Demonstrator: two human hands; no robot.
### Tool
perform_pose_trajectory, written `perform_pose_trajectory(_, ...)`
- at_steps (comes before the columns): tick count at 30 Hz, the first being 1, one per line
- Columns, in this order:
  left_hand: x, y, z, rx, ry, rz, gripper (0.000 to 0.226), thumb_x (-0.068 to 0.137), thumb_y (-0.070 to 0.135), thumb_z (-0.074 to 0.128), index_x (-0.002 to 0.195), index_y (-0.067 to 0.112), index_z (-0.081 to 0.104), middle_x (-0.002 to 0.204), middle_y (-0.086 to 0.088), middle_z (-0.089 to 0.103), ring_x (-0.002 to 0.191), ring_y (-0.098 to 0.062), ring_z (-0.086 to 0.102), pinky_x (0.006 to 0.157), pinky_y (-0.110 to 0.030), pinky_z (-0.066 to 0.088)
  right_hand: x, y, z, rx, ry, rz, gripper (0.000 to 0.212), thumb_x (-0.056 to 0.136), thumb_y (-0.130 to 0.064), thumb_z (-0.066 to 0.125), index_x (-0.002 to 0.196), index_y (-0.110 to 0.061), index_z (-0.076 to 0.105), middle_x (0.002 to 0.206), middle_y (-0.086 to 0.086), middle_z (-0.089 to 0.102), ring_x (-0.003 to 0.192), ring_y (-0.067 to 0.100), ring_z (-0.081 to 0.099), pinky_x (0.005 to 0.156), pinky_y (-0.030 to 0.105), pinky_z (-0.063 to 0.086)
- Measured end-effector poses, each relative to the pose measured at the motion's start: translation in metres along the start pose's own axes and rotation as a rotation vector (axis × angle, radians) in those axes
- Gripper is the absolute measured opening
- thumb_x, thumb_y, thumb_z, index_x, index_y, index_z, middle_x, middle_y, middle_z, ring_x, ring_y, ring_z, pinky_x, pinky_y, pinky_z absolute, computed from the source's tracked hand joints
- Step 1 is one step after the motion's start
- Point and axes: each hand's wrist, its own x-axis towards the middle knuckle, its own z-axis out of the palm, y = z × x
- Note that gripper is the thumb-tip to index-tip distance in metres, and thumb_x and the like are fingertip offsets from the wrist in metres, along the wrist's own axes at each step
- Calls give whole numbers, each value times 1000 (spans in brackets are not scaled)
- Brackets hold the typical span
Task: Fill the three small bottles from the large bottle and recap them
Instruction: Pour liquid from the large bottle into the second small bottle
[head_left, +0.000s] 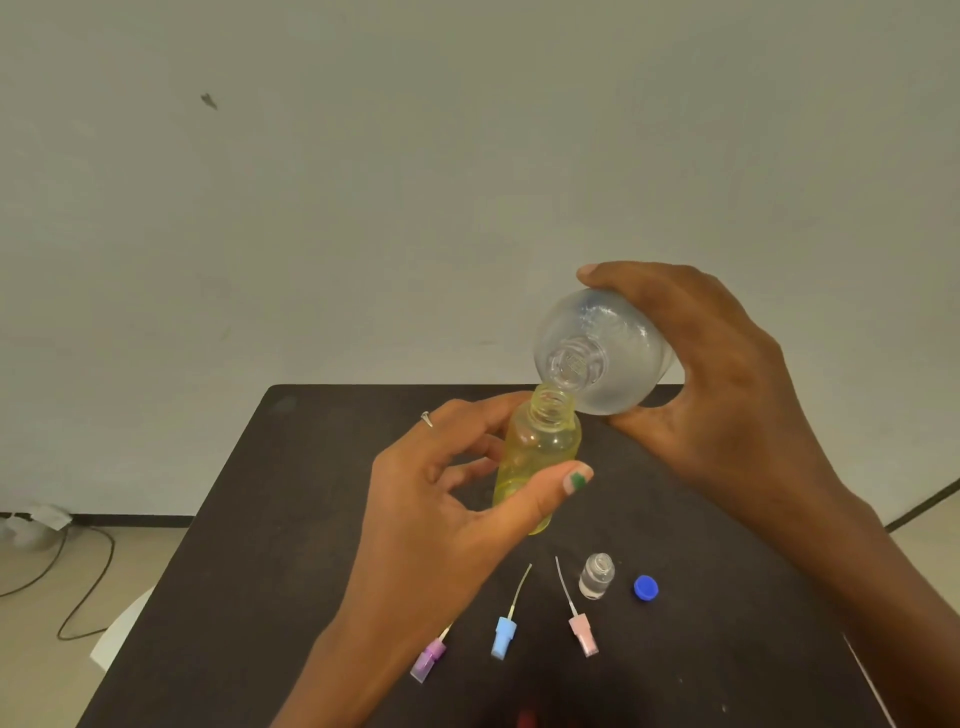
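My left hand (457, 499) grips a small yellow bottle (537, 457), uncapped and held above the table. My right hand (711, 384) holds the large clear bottle (602, 353) tipped over, its open mouth right at the yellow bottle's neck. On the black table (260, 571) stands a small clear bottle (596, 576), uncapped, holding some clear liquid. Three spray caps with dip tubes lie in front: purple (428, 660), blue (505, 636) and pink (583, 631). A blue screw cap (645, 588) lies to the right of the clear bottle.
The table stands against a pale wall. On the floor to the left run dark cables (78, 571). A white object (122, 636) shows beside the table's left edge.
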Motion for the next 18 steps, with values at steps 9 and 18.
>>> perform_pose_trajectory(9,1,2,0,-6,-15,5,35,68,44,76,103,41,71,90,9,70,85,-15,67,74,-20,57,2,-1,-2,-25,10,-29,62,70,-12,83,125,-13,55,125,3,56,116,23,51,97,16,34)
perform_pose_trajectory(18,1,2,1,-21,-24,3,35,68,44,75,102,43,70,89,10,70,84,-13,67,75,-19,56,4,-2,-4,-48,19,-50,61,70,-7,82,124,-11,56,124,7,57,114,27,51,96,16,33)
